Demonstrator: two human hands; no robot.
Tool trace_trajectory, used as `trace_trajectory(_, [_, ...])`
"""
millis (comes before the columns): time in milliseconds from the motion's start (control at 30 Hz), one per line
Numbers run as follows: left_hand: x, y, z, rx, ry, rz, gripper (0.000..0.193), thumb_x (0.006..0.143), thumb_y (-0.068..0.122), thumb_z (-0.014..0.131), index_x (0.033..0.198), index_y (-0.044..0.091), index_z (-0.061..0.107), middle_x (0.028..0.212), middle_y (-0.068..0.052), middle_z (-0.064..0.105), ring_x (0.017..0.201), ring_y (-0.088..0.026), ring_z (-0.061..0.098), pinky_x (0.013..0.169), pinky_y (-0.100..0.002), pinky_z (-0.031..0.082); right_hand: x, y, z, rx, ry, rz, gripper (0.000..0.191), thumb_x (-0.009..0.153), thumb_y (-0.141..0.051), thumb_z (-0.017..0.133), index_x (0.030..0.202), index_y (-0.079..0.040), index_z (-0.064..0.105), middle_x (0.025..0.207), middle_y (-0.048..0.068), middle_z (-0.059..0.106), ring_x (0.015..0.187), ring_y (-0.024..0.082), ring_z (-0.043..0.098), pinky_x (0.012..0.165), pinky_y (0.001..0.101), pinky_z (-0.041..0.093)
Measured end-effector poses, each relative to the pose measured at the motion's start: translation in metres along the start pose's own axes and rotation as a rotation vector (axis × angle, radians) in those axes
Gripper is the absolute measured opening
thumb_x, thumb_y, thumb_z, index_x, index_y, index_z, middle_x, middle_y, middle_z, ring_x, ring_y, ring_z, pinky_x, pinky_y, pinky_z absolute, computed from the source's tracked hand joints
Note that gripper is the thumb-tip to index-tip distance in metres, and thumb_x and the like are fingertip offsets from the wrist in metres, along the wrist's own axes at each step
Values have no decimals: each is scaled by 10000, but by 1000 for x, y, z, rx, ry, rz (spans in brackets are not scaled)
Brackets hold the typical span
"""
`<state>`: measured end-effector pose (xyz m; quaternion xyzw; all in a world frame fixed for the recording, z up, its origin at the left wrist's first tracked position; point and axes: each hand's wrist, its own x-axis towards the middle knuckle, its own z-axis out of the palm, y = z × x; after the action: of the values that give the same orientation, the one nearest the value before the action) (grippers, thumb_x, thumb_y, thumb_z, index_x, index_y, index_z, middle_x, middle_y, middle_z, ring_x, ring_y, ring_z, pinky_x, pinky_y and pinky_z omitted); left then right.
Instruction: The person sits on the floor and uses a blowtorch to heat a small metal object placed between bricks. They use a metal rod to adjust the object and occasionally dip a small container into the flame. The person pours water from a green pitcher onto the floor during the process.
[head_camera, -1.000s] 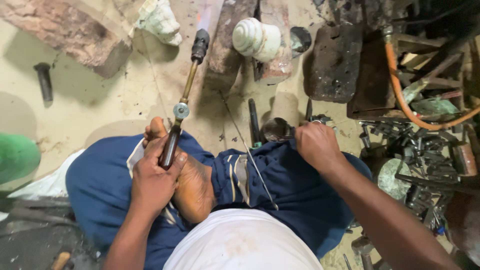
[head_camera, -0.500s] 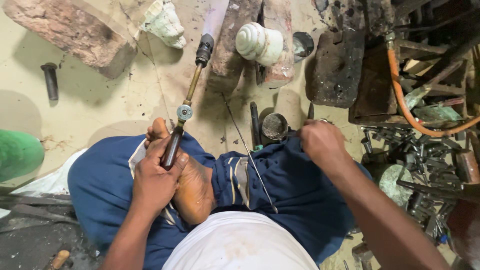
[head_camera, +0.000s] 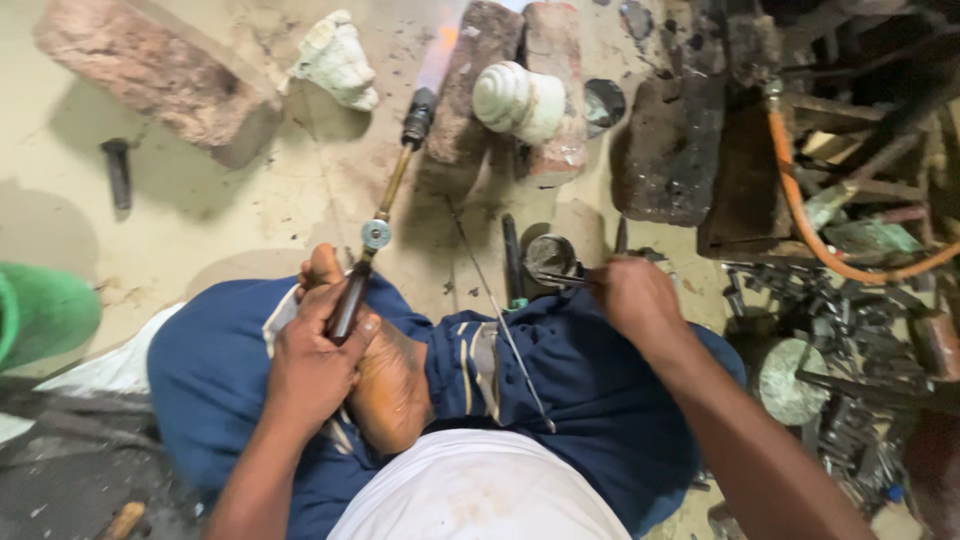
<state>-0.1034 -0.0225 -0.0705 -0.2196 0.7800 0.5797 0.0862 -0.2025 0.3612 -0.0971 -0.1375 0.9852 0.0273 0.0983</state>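
My left hand (head_camera: 315, 365) grips the dark handle of a gas torch (head_camera: 385, 210). Its brass tube points away from me, and a pale flame with an orange tip leaves the nozzle toward the bricks (head_camera: 520, 85). A white ribbed shell-like piece (head_camera: 518, 102) rests against those bricks. My right hand (head_camera: 635, 300) pinches a thin dark metal tool (head_camera: 562, 280) whose tip lies over a small round metal cup (head_camera: 550, 255) on the floor. A thin metal rod (head_camera: 500, 320) lies across my blue trousers. I sit cross-legged on the floor.
A large reddish brick (head_camera: 160, 70) and a white conch shell (head_camera: 335, 60) lie at the back left. A dark bolt (head_camera: 118, 172) stands on the floor. An orange hose (head_camera: 810, 230) and heaped metal scrap (head_camera: 850, 330) fill the right. A green tub (head_camera: 40, 310) sits at the left edge.
My right hand has moved left and slightly forward, bringing the thin tool over the small cup. The left hand still holds the torch in place.
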Motion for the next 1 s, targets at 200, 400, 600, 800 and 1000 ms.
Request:
trace_trajectory(200, [2,-11,-1,-21,-46,7,464,864,190,773,1298,69,663,725,-45,633,463,-106,542,429,-294,458,-18,24,-28,249,107,173,200,845,-200,725,1012,-125,807,928,169,736,860,404,707,785,491,569])
trace_trajectory(400, [-3,6,-11,-82,-107,-98,468,848,168,760,1292,70,649,694,-36,614,476,-104,529,421,-295,440,-39,119,-16,232,15,470,218,832,-244,770,995,-106,811,965,189,761,908,384,730,859,475,575])
trace_trajectory(600, [-11,33,-61,338,-76,-81,387,850,254,812,1160,66,678,668,-98,664,504,-181,616,515,-350,514,-40,166,43,-40,-41,438,293,814,-175,727,1075,-49,768,1014,261,727,934,431,707,819,500,574])
trace_trajectory(800, [-6,23,-64,533,44,186,353,823,269,780,1110,76,710,793,-162,722,697,-305,726,648,-406,551,18,83,62,37,-165,357,280,886,-263,705,1046,-42,771,1084,244,742,1037,427,706,931,503,574])
trace_trajectory(1000, [-4,17,-43,512,171,337,351,867,314,737,1145,99,724,1020,-176,722,916,-399,698,777,-481,556,32,29,13,110,-205,436,334,878,-349,739,1086,-90,772,1134,211,733,1076,405,693,931,507,565])
